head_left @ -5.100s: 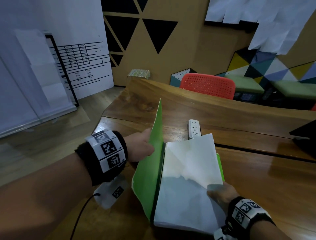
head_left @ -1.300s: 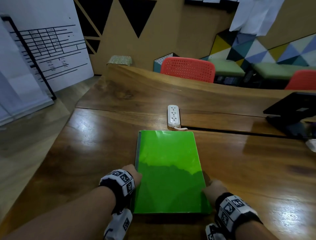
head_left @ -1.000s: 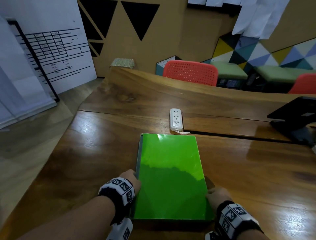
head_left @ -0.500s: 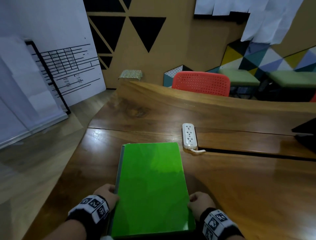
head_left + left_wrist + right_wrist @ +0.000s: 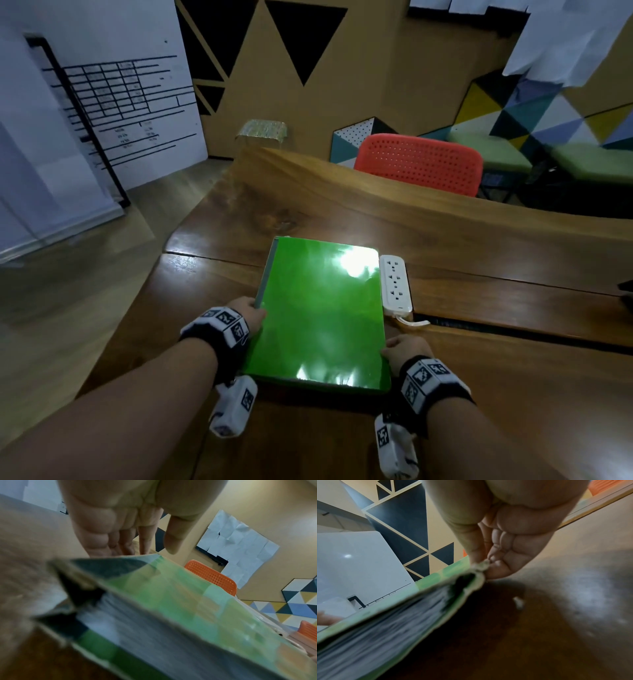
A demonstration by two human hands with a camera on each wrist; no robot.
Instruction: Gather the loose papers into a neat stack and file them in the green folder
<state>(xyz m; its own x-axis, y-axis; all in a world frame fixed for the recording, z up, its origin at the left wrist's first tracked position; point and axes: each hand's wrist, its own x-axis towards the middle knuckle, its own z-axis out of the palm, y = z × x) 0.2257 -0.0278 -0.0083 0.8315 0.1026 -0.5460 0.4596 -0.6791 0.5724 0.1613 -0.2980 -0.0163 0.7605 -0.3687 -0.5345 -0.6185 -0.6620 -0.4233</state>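
Green folder point(image 5: 320, 315) is closed and sits flat on the wooden table point(image 5: 513, 394), its long axis running away from the person, far right corner just beside or touching the white power strip point(image 5: 395, 286). Papers point(image 5: 373, 632) are inside: both wrist views show a thick band of sheet edges sandwiched between the covers, so filing looks done and this reads as final squaring or parking of the folder. Hands flank it at the near half, which makes sense for sliding or aligning without opening it. Left hand point(image 5: 247, 312) is on the spine edge; in the left wrist view its fingers point(image 5: 144, 542) run down straight along that edge with the thumb held clear above the cover, so it's bracing, not gripping. Right hand point(image 5: 404, 351) is at the open edge near the near-right corner; the right wrist view shows thumb and curled fingertips pinching the frayed lip of the cover there, likely to keep the covers shut and stop sheets fanning out. Folder lies directly between the two hands, both in contact. Cannot tell whether the near edge is lifted off the table; wrist views are blurred. No loose sheets visible on the table.
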